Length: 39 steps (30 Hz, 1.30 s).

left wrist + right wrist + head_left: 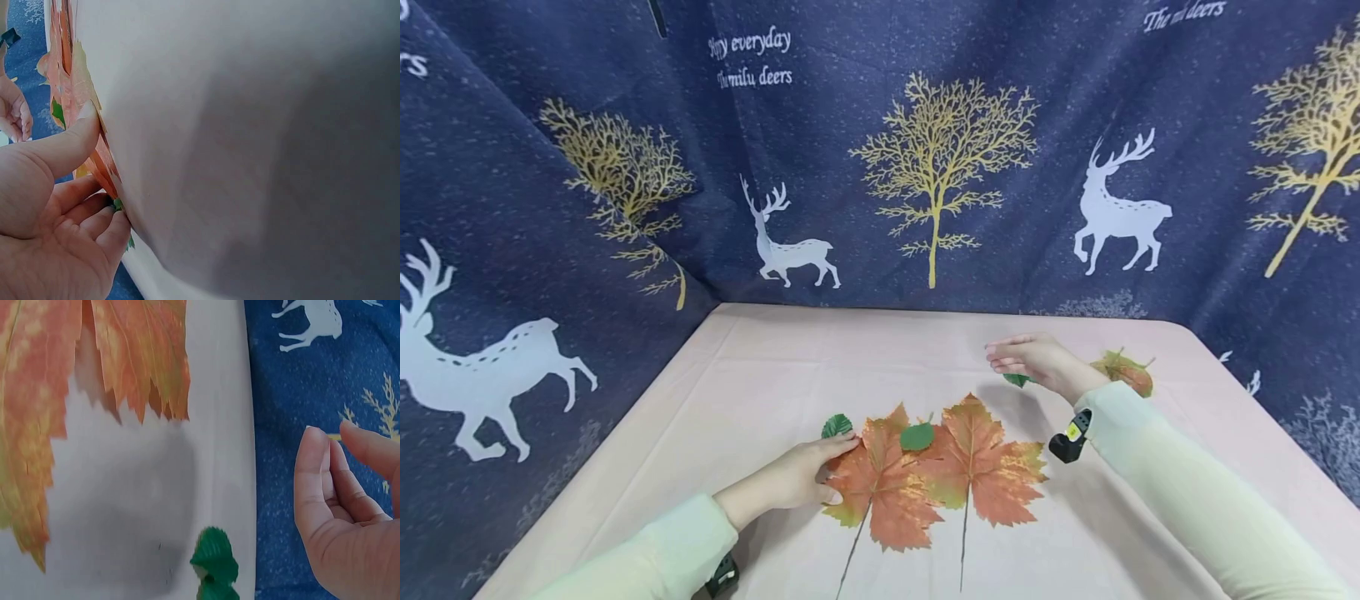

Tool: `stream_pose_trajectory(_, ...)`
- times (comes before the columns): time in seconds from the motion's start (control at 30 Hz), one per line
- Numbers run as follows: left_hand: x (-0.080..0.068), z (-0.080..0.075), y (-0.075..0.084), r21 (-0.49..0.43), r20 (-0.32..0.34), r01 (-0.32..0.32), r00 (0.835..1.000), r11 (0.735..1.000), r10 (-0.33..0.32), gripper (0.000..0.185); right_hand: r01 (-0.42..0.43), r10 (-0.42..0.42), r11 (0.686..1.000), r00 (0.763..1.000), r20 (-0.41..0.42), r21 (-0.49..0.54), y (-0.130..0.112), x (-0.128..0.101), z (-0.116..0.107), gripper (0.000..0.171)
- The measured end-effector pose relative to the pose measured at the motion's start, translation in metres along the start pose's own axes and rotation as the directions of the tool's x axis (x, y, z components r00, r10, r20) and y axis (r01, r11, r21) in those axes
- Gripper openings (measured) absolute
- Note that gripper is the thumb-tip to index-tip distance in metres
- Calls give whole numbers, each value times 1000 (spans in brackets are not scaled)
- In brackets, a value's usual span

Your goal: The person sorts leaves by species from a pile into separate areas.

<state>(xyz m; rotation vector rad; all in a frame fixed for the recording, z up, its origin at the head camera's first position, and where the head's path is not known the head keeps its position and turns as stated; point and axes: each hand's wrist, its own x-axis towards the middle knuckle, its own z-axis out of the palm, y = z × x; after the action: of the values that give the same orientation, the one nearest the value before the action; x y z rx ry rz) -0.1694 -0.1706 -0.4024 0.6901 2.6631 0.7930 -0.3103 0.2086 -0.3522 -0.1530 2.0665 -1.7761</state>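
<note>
Head view: left hand (801,479) touches orange leaf (880,483); right hand (1037,360) hovers apart.

Bright, even light; soft shadows

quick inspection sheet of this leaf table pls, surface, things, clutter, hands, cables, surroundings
surface: pale pink tablecloth, smooth
job's things: two orange maple leaves overlapping side by side; small green leaf on them; green leaf by the left fingers
clutter: another orange leaf and green leaf near the right hand
hands: left hand presses the left maple leaf; right hand hovers, holding nothing
cables: nothing seen
surroundings: navy deer-print cloth behind
</note>
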Motion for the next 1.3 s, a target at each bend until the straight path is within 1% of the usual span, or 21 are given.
stream_pose_trajectory(0.13, 1, 1, 0, 3, 6, 5, 1000, 1000, -5, 77, 11, -10, 1000, 1000, 5, -25, 1, 1, 8, 50)
stream_pose_trajectory(0.23, 1, 1, -1, 4, 9, 20, 1000, 1000, -20, 77, 12, -12, 1000, 1000, 9, -22, 2, 2, 14, 48)
stream_pose_trajectory(0.4, 1, 2, 0, 2, 9, 28, 1000, 1000, -28, 78, 13, -12, 1000, 999, 46, -21, 9, 3, 26, 45)
stream_pose_trajectory(0.53, 2, 2, 1, 5, 11, 31, 999, 1000, -31, 77, 35, -30, 997, 997, 70, -72, 13, 2, 37, 41)
stream_pose_trajectory(0.63, 2, 2, 1, 5, 11, 35, 999, 999, -35, 77, 30, -21, 992, 997, 76, -123, 16, 3, 46, 40)
stream_pose_trajectory(0.77, 1, 1, 2, 2, 10, 26, 1000, 1000, -26, 78, 30, -14, 987, 995, 103, -157, 19, 3, 60, 41)
stream_pose_trajectory(0.9, 1, 1, 3, 1, 5, 10, 1000, 1000, -10, 78, 41, -21, 985, 992, 123, -165, 21, 4, 72, 40)
stream_pose_trajectory(1.07, 1, 1, 3, 2, 7, 17, 1000, 1000, -17, 77, 36, -18, 985, 994, 110, -167, 26, 7, 82, 36)
stream_pose_trajectory(1.13, 2, 1, 2, 2, 9, 19, 1000, 1000, -19, 77, 39, -20, 982, 994, 106, -185, 28, 9, 86, 36)
stream_pose_trajectory(1.2, 3, 2, 1, 3, 11, 17, 1000, 1000, -17, 77, 59, -34, 973, 993, 116, -221, 30, 9, 89, 35)
stream_pose_trajectory(1.3, 4, 2, 1, -5, 13, 18, 1000, 1000, -18, 77, 92, -54, 952, 989, 139, -292, 32, 10, 95, 33)
